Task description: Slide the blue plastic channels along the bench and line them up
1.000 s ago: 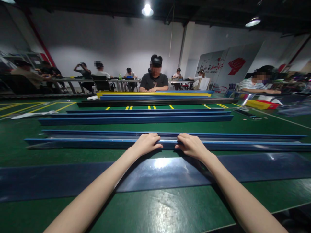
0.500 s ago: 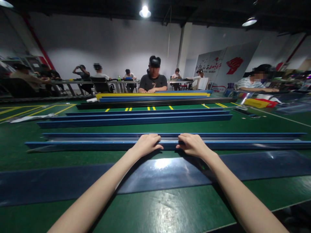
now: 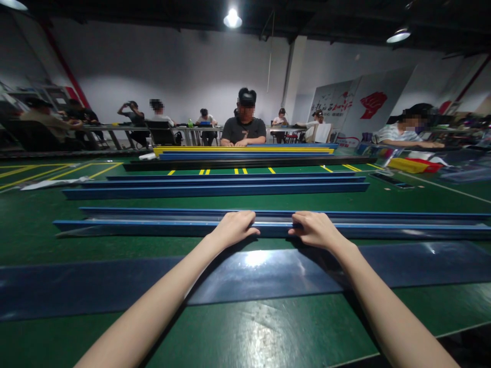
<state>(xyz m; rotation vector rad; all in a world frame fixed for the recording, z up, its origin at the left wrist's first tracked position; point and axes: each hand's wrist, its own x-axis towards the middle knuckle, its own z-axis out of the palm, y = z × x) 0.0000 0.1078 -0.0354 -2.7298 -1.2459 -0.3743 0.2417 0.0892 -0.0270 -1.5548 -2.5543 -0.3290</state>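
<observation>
A long blue channel with two raised walls lies crosswise on the green table. My left hand is closed over its front wall near the middle, fingers inside the trough and thumb on the near side. A short way to the right, my right hand grips the same channel in a like way. Something shiny and clear shows inside the trough. Nearer to me, beneath my forearms, a wide flat glossy dark-blue strip rests on the table.
Beyond are more blue channels, a black bar and a yellow bar. At the right lie a phone and a yellow item. Across the table sits a person; several others work behind.
The channel has slid a little to the right, its left end turning slightly. My right hand has shifted right with it, widening the gap to my left hand, which has hardly moved.
</observation>
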